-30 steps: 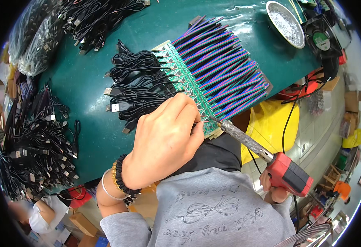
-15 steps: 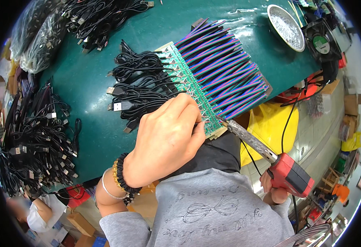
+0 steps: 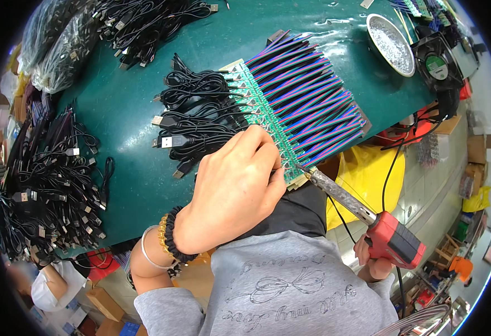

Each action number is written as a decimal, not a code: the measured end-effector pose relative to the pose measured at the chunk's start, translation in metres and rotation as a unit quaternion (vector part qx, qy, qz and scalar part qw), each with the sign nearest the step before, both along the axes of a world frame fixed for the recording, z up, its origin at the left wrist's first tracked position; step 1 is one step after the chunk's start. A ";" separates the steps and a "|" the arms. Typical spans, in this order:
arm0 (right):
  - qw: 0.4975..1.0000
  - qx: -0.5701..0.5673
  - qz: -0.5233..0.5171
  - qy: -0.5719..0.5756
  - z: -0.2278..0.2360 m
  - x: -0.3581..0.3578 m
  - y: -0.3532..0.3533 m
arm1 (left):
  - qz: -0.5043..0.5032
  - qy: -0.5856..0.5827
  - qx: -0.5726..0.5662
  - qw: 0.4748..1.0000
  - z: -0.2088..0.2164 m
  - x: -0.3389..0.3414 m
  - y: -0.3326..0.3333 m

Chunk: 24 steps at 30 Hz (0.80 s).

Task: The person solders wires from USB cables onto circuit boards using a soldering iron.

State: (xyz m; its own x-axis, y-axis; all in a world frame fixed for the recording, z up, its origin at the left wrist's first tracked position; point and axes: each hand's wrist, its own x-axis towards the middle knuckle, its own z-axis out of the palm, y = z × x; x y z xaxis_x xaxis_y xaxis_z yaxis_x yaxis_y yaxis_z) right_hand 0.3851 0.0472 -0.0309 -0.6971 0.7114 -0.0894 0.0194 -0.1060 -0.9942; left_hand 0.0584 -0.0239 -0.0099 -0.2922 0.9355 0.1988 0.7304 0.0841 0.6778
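Holds the left hand [image 3: 234, 193] palm down, with fingers [image 3: 263, 148] bent beside the thumb [image 3: 276, 187]; curls the right hand [image 3: 378, 267] tightly, lower down.

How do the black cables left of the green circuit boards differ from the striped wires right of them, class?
Colour: the black cables are plain; the striped wires show blue, red and green.
Arrangement: the cables are looped into bundles; the wires lie fairly straight, side by side.
Ends: the cables show metal plugs; the wires show none.
Shared: both adjoin the green circuit boards.

Pale floor tiles [image 3: 422, 193] lie beyond the green table [image 3: 136, 187] (its top glinting).
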 end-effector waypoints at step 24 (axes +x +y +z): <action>0.998 -0.001 0.022 -0.051 0.009 -0.012 -0.002 | 0.035 0.029 0.034 0.998 -0.006 0.007 -0.001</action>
